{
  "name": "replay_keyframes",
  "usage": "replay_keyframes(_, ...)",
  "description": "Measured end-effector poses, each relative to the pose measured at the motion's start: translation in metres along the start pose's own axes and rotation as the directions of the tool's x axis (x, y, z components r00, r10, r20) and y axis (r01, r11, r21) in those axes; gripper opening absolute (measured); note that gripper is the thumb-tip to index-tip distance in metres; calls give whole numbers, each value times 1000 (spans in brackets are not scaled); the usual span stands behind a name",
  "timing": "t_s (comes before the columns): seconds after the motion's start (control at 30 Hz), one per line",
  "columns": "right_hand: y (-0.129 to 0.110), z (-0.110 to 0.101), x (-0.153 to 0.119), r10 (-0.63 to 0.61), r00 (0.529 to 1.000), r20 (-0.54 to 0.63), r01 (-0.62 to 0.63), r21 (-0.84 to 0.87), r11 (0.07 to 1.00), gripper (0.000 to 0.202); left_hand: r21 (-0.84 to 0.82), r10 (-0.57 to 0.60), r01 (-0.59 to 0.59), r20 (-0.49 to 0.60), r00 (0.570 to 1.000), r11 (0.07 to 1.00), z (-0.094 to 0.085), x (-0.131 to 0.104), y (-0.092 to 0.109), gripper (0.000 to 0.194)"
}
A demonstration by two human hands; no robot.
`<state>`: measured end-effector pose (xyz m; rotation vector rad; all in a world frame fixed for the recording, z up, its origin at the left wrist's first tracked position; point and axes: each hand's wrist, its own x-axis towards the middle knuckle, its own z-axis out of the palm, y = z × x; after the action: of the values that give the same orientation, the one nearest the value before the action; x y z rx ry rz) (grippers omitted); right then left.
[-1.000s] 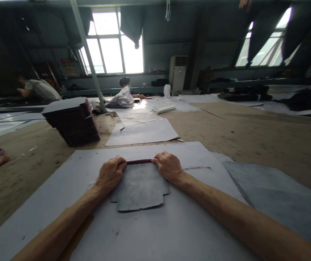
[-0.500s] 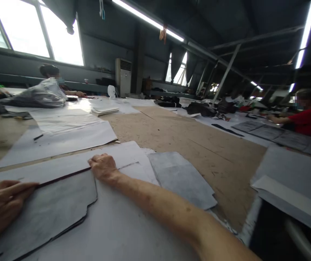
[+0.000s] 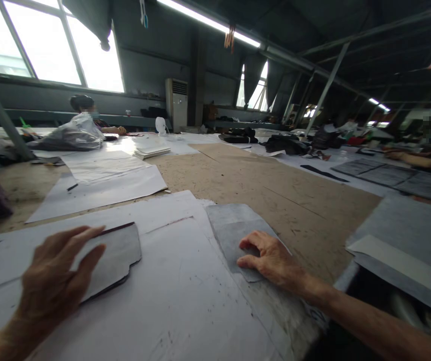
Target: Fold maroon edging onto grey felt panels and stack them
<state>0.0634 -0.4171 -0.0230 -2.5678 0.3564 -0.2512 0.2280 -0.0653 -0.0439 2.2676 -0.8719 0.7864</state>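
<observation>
On the white paper (image 3: 185,291) lies a grey cut panel (image 3: 119,255) with a dark upper edge and a notched corner. My left hand (image 3: 59,265) is over its left part, fingers apart, hiding much of it; whether the palm touches it I cannot tell. A second grey panel (image 3: 234,223), pale and notched too, lies to the right on the paper's edge and the brown board. My right hand (image 3: 264,258) is at this panel, thumb and fingers curved with a gap between them. Nothing shows gripped in either hand.
White sheets (image 3: 125,185) and a paper stack (image 3: 151,151) lie farther off on the brown tabletop (image 3: 238,175). Grey pieces (image 3: 407,240) overhang a dark gap at right. A metal post (image 3: 0,110) rises at left. Two co-workers sit across the tables, one behind a plastic bag (image 3: 68,133).
My right hand has left the first panel's dark edge and moved right to the second panel. My left hand has lifted its fingers and spread them. The view has turned slightly left.
</observation>
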Motion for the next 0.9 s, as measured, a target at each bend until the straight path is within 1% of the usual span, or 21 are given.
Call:
replay_keyframes(0.03,2,0,1,13,1000,23,-14,17,1000,15,44,84,-85,18,996,995,5,2,21,33)
replay_keyframes(0.07,3,1,3,11,999,34,-12,28,1000,12,-2,145,-145,55,988,989,12,3,42,30)
replay_keyframes(0.1,4,2,4,-3,999,39,2,30,1000,10,-60,186,-180,111,976,982,19,4,61,27)
replay_keyframes(0.13,4,3,6,-26,999,44,25,26,999,9,-116,207,-191,153,966,975,27,3,78,24)
replay_keyframes(0.2,5,5,8,-80,996,48,80,14,997,11,-217,216,-168,218,952,961,43,1,106,22)
replay_keyframes(0.3,10,9,9,-169,984,47,170,-5,986,13,-286,187,-95,314,931,953,62,0,135,22)
replay_keyframes(0.37,14,12,10,-206,978,42,207,-8,978,13,-291,183,-74,367,912,954,72,2,147,22)
replay_keyframes(0.43,17,12,10,-215,976,38,215,7,977,14,-294,201,-83,399,895,952,82,6,157,23)
replay_keyframes(0.57,18,10,11,-179,983,36,175,95,980,16,-305,248,-121,423,871,945,97,15,171,26)
replay_keyframes(0.67,19,9,12,-136,990,27,128,187,974,18,-288,254,-129,456,853,949,106,20,177,22)
replay_keyframes(0.77,28,4,14,-77,996,37,63,298,952,21,-241,213,-107,476,853,965,113,24,180,21)
replay_keyframes(0.83,38,-4,17,-38,998,48,17,377,926,26,-214,186,-92,475,860,972,115,25,181,24)
replay_keyframes(0.9,43,-12,21,-20,999,38,1,445,895,31,-194,165,-80,476,864,978,116,25,182,25)
